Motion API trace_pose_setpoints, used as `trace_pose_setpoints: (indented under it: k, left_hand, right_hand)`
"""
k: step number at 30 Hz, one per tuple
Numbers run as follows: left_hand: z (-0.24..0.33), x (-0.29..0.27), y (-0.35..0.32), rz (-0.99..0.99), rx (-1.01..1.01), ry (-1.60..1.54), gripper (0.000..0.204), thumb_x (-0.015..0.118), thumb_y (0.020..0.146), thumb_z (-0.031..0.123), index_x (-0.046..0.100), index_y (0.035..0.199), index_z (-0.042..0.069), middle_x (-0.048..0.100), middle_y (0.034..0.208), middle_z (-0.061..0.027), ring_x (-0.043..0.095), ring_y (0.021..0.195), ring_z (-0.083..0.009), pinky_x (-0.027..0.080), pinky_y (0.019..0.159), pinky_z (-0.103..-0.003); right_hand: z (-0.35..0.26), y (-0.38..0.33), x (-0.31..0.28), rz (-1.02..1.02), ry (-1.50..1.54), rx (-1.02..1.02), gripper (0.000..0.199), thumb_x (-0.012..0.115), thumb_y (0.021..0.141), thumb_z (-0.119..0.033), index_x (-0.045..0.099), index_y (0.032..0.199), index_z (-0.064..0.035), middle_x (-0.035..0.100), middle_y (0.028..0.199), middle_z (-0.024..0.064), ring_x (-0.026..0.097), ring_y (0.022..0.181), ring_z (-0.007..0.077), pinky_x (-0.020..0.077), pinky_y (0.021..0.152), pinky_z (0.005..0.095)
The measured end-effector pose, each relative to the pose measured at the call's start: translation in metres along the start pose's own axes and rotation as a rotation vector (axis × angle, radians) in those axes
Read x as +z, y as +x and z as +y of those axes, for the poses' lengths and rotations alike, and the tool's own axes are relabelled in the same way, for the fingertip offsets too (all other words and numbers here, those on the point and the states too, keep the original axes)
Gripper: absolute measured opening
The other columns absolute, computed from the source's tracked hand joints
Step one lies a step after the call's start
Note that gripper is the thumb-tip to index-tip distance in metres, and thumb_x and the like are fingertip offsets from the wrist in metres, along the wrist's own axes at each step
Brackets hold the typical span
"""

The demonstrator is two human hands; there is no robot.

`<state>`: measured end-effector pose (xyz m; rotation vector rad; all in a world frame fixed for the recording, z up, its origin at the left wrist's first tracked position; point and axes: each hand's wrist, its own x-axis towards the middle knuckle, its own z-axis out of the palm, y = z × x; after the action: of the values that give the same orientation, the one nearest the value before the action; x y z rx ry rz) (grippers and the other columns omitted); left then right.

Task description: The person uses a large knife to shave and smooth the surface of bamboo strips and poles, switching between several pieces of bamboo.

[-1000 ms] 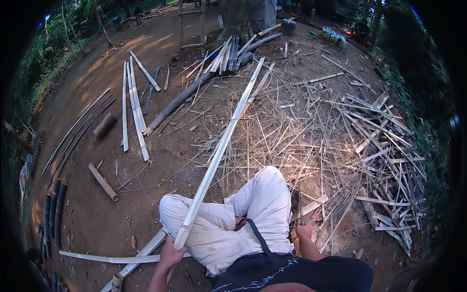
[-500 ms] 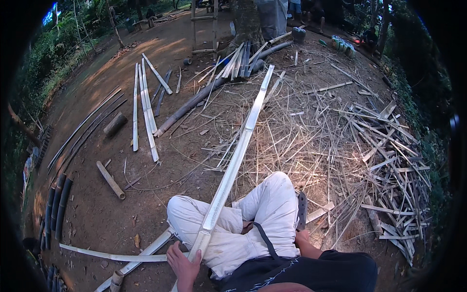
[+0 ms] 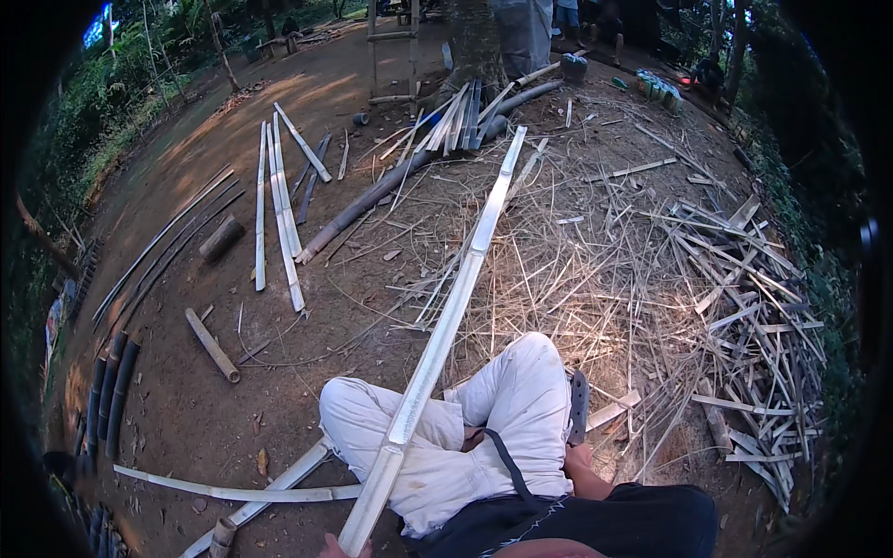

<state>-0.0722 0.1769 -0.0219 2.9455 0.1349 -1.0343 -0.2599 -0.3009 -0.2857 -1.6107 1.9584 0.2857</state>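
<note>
I sit on bare earth with my legs in white trousers [image 3: 521, 391] folded. A long pale split bamboo strip [image 3: 446, 325] runs from my lap up toward the far stack, resting across my left thigh. My left hand [image 3: 337, 547] grips its near end at the bottom edge, mostly cut off by the frame. My right hand [image 3: 581, 458] lies by my right knee, closed on the handle of a dark flat blade [image 3: 579, 406] that points away from me.
A thick litter of bamboo slivers [image 3: 744, 307] covers the ground to the right. Split strips [image 3: 279, 214], a short bamboo log [image 3: 212, 346] and dark poles [image 3: 112, 391] lie at left. A curved strip [image 3: 233, 491] lies near my left leg. A tree trunk [image 3: 474, 37] and standing people [image 3: 558, 14] are far back.
The long strip has slid toward me along my thigh, and my left hand has dropped to the bottom edge of the view. My right hand stays by the knee.
</note>
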Motion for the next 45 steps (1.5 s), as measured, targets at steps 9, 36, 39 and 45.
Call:
trace_pose_setpoints:
  k: [9, 36, 39, 45]
  left_hand:
    - [0.003, -0.025, -0.022, 0.235, 0.068, -0.02, 0.047, 0.073, 0.079, 0.044, 0.059, 0.107, 0.009, 0.069, 0.091, -0.0213, 0.068, 0.086, -0.0428, 0.053, 0.074, -0.052]
    - [-0.007, -0.035, -0.049, 1.099, 0.393, 0.424, 0.042, 0.082, 0.063, 0.031, 0.056, 0.086, 0.009, 0.049, 0.067, -0.0069, 0.057, 0.063, -0.0278, 0.039, 0.058, -0.043]
    - [-0.009, -0.032, -0.045, 0.818, 0.29, 0.266, 0.044, 0.083, 0.065, 0.034, 0.056, 0.086, 0.007, 0.058, 0.074, -0.0107, 0.064, 0.071, -0.032, 0.046, 0.062, -0.046]
    - [-0.002, -0.026, -0.057, 0.153, 0.041, 0.037, 0.047, 0.084, 0.066, 0.035, 0.056, 0.089, 0.005, 0.063, 0.081, -0.015, 0.066, 0.077, -0.0355, 0.05, 0.067, -0.048]
  right_hand:
    - [-0.104, 0.019, -0.092, 0.362, 0.343, -0.255, 0.033, 0.076, 0.079, -0.026, 0.063, 0.072, 0.0033, 0.067, 0.067, 0.0159, 0.065, 0.06, 0.0273, 0.0516, 0.064, 0.0438]
    - [-0.409, -0.14, -0.034, -0.856, 1.086, -0.357, 0.051, 0.091, 0.072, -0.033, 0.063, 0.101, -0.0013, 0.056, 0.072, 0.0023, 0.055, 0.055, 0.0136, 0.0524, 0.05, 0.0306]
    - [-0.412, -0.142, -0.024, -0.82, 1.079, -0.324, 0.04, 0.086, 0.075, -0.024, 0.063, 0.1, -0.0011, 0.059, 0.073, 0.0042, 0.056, 0.056, 0.0141, 0.0519, 0.05, 0.0306]
    - [-0.383, -0.116, 0.01, -1.078, 1.251, -0.302, 0.025, 0.068, 0.087, -0.026, 0.058, 0.101, -0.0077, 0.069, 0.086, 0.0137, 0.056, 0.056, 0.0123, 0.0534, 0.054, 0.0319]
